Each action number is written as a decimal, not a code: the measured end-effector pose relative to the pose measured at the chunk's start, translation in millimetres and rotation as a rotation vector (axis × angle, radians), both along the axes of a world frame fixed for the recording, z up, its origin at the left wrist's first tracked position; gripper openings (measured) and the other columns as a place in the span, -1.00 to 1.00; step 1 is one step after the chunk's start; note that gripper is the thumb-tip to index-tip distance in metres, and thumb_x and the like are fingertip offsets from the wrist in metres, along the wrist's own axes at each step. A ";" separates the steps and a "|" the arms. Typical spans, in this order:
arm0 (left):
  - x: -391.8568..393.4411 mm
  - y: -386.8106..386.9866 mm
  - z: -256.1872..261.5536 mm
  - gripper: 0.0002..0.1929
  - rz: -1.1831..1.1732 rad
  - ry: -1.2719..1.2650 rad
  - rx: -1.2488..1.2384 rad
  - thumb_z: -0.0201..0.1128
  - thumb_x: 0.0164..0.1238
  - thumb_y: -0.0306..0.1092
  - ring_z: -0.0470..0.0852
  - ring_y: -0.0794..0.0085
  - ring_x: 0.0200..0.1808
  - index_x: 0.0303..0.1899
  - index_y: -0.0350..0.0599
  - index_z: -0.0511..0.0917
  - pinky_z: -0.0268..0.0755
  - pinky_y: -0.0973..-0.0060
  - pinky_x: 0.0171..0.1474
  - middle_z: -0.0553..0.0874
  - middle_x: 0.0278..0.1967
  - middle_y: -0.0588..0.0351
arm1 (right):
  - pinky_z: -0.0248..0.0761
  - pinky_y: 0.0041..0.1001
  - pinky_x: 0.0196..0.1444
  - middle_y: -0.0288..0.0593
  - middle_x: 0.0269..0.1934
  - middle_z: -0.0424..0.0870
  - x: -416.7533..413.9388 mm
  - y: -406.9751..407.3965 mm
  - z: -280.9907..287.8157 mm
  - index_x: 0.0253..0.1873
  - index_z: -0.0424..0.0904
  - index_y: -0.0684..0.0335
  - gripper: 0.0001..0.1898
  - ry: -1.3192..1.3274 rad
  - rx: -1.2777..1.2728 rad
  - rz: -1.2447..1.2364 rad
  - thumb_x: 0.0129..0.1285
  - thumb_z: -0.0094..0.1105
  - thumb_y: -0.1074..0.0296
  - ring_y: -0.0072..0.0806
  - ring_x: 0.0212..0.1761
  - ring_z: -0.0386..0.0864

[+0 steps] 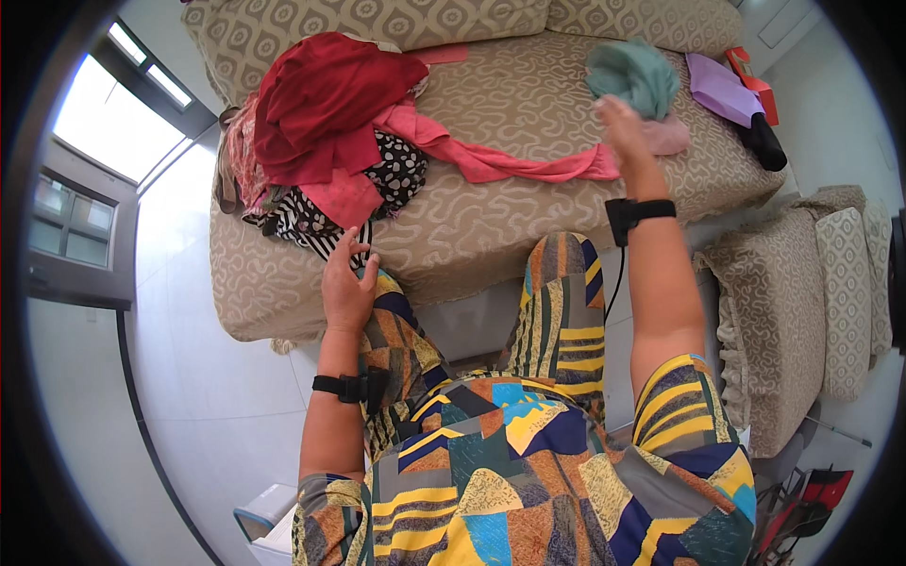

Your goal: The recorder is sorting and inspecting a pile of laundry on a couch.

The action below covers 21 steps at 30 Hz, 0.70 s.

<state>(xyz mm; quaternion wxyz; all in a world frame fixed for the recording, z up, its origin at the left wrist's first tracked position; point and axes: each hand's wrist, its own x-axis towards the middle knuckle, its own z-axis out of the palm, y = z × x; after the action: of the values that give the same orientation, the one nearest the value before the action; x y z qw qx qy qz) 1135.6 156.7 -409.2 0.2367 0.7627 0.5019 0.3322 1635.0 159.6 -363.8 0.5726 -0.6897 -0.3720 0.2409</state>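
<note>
A patterned, fabric-covered sofa [467,240] lies before me. At its left, a heap of clothes holds a dark red cloth [325,99] on top and a black-and-white dotted cloth [400,170] below. My left hand [348,286] is at the heap's lower edge, fingers apart, by a black-and-white striped cloth [318,240]. A twisted pink cloth [488,163] stretches from the heap to my right hand [626,134]. That hand is slightly blurred and extended beside a crumpled green cloth [633,71] and a pale pink cloth [665,134]; whether it grips anything is unclear.
At the sofa's right end are a purple bag [722,88], a red box [761,88] and a black item [761,145]. An armchair [775,318] stands at the right, a door [78,219] at the left. A cable hangs from my right wristband [640,212].
</note>
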 end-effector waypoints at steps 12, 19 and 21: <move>-3.8 -4.5 13.4 -0.84 -0.002 0.076 0.024 0.29 0.23 -0.42 0.63 0.13 -0.01 -0.16 -0.17 0.66 0.46 0.30 0.07 0.72 -0.17 0.03 | 0.45 -0.18 0.23 0.01 0.25 0.53 -158.6 4.0 -25.8 0.23 0.54 0.11 -0.46 -1.036 -0.562 0.454 0.13 0.42 0.23 0.00 0.27 0.49; -6.6 -3.9 8.9 -0.86 -0.015 0.091 0.061 0.30 0.25 -0.37 0.63 0.11 0.02 -0.21 -0.17 0.67 0.47 0.30 0.07 0.71 -0.12 -0.04 | 0.46 -0.08 0.02 0.13 -0.11 0.67 -143.3 -6.2 -27.5 0.03 0.59 0.21 -0.67 -0.787 -0.352 0.490 0.16 0.33 0.30 0.08 0.00 0.60; -6.3 -4.3 8.3 -0.86 -0.008 0.079 0.076 0.31 0.25 -0.37 0.63 0.10 0.03 -0.21 -0.17 0.67 0.47 0.30 0.07 0.71 -0.12 -0.04 | 0.44 -0.08 0.00 0.16 -0.16 0.66 -144.8 -12.5 -21.0 0.02 0.58 0.24 -0.68 -0.793 -0.343 0.542 0.18 0.31 0.30 0.10 -0.03 0.60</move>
<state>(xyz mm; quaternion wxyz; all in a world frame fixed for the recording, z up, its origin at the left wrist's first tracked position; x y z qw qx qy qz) 1129.3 152.4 -400.9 0.1888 0.7857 0.4948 0.3198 1490.3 147.2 -384.8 0.1829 -0.6910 -0.6812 0.1582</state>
